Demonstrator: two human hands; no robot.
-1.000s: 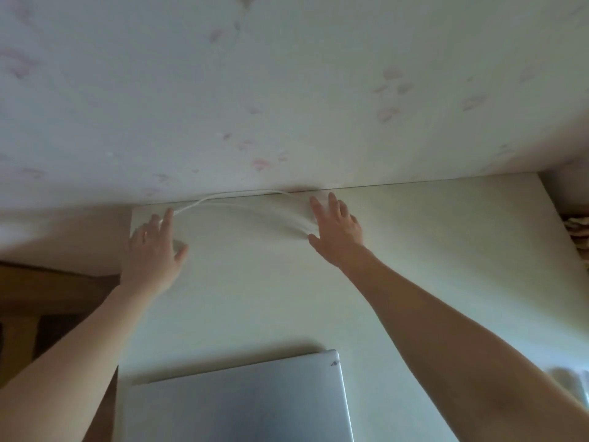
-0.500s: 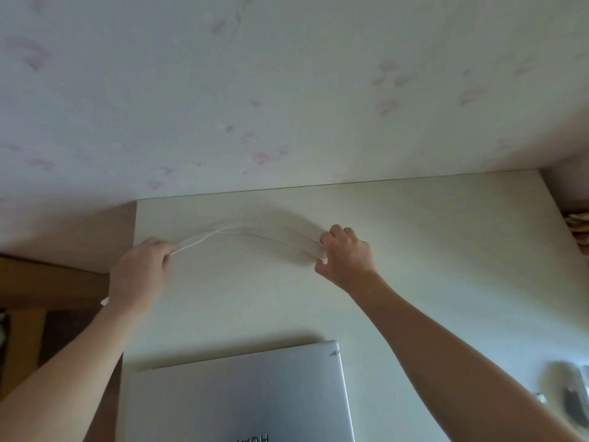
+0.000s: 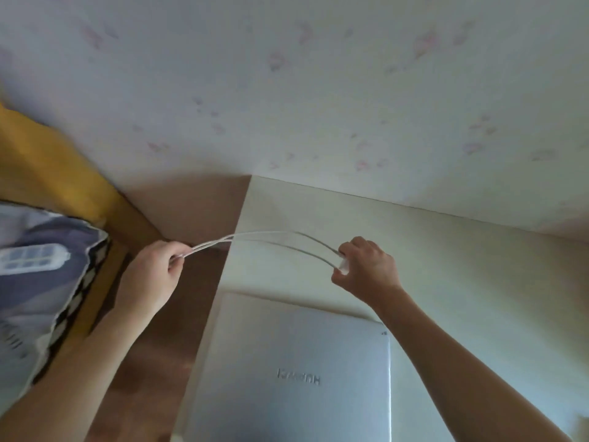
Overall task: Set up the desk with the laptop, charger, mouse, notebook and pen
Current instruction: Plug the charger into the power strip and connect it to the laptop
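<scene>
nearest lies the laptop (image 3: pixel 296 368), lid shut, flat on the tabletop (image 3: pixel 462 282) at its left edge, silver and bare but for a brand mark. the mark reads upside down from here and is blurred; it looks like "huawei", though i would not swear to every letter.

beyond it both hands are up off the tabletop with the charger cable (image 3: pixel 271 239) strung between them. the left hand (image 3: pixel 153 275) is curled shut, pinching the doubled white cable at its fingertips, out past the left edge of the tabletop and over the brown floor. the right hand (image 3: pixel 366 269) is closed round the other end, over the tabletop just beyond the laptop's far edge; something small and white sits in its grip, perhaps the plug or brick, but too hidden to tell.

the cable's long axis runs left to right, two strands bowing slightly away from the person. the right hand is the nearer one to the laptop. the strip (image 3: pixel 32 258), a white power strip, lies on a patterned pillow (image 3: pixel 47 282) far left, beyond the left hand. so, as a judgement, one end must go left toward that strip and the other down to the laptop.

farthest is the wall (image 3: pixel 318 90), pale with faint pink marks. mouse, notebook and pen are not in view.
</scene>
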